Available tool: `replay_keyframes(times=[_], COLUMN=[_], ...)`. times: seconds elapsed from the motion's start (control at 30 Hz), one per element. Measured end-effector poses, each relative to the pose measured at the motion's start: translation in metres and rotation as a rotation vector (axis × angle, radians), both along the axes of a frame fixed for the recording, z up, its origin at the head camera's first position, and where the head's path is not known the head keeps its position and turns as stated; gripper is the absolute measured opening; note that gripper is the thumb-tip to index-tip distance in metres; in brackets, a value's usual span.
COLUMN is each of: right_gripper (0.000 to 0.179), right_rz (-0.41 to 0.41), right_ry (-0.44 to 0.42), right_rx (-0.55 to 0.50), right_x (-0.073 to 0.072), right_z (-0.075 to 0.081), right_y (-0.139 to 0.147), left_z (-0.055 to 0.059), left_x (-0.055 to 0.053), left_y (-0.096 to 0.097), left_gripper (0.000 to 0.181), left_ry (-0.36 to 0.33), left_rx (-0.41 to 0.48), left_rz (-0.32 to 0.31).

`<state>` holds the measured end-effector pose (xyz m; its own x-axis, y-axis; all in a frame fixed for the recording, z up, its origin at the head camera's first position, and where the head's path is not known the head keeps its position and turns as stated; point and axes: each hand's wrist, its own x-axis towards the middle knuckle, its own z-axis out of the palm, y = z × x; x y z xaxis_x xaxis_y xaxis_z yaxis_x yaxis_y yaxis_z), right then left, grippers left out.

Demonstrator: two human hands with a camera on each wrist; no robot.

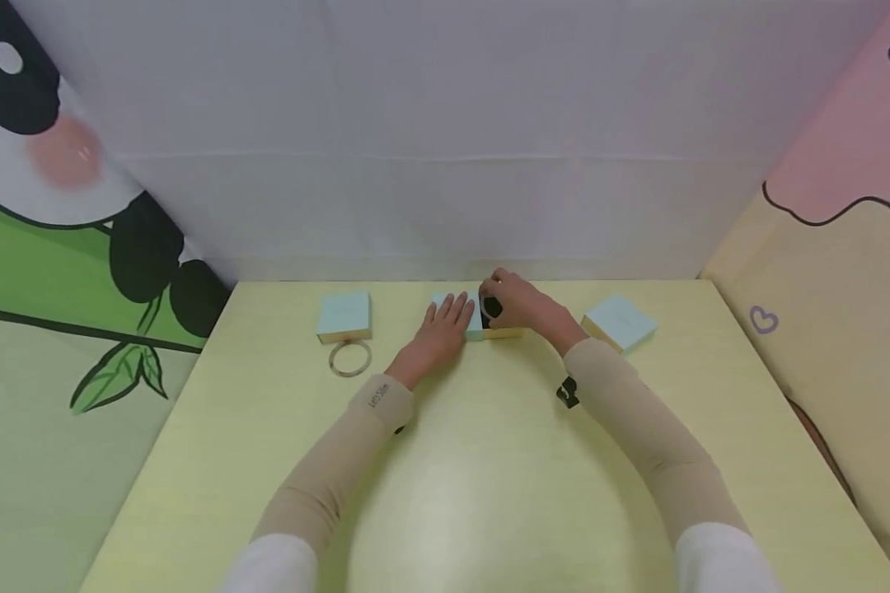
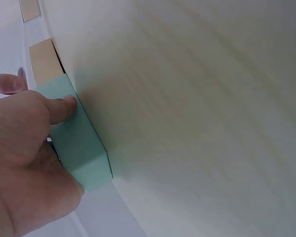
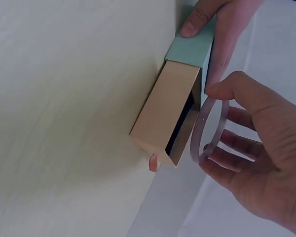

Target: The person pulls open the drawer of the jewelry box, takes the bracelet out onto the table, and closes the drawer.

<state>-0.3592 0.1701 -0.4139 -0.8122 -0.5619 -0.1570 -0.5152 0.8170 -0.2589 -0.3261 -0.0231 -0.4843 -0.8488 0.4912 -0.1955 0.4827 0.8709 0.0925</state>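
Note:
A light-blue drawer box (image 1: 475, 323) lies near the back edge of the table, its tan drawer (image 3: 165, 101) slid out to the right and showing a black inside. My left hand (image 1: 439, 333) holds the blue sleeve, fingers spread over its top and thumb against the front face (image 2: 84, 133). Over the drawer, my right hand (image 1: 517, 303) pinches a pale translucent bangle (image 3: 200, 133) between thumb and fingers. The bangle stands tilted beside the drawer's open top in the right wrist view. A small pinkish tab (image 3: 153, 163) sticks out from the drawer's end.
Left of the hands sits another light-blue box (image 1: 344, 315), with a second bangle (image 1: 350, 358) lying flat in front of it. A third blue box (image 1: 621, 321) rests at an angle beyond my right forearm. A pale wall (image 1: 445, 214) rises behind the table.

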Motion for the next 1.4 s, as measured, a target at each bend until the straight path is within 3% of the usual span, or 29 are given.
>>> replay_keyframes(times=[0.3, 0.63, 0.83, 1.07, 1.4], right_gripper=[0.055, 0.060, 0.059, 0.053, 0.049], right_rz=[0.051, 0.101, 0.114, 0.192, 0.187], right_ry=[-0.012, -0.008, 0.020, 0.045, 0.015], right_rx=[-0.092, -0.116, -0.134, -0.077, -0.089], right_x=[0.034, 0.063, 0.071, 0.076, 0.075], right_z=[-0.001, -0.019, -0.025, -0.038, -0.046], right_y=[0.005, -0.003, -0.009, -0.011, -0.013], left_z=[0.002, 0.002, 0.002, 0.004, 0.007], left_x=[0.000, 0.000, 0.002, 0.007, 0.008], left_y=[-0.003, -0.002, 0.000, 0.000, 0.000], left_gripper=[0.057, 0.056, 0.059, 0.068, 0.068], left_ry=[-0.004, -0.001, -0.005, 0.021, 0.023], left_rx=[0.006, 0.018, 0.029, 0.013, 0.027], left_rz=[0.011, -0.007, -0.006, -0.022, -0.011])
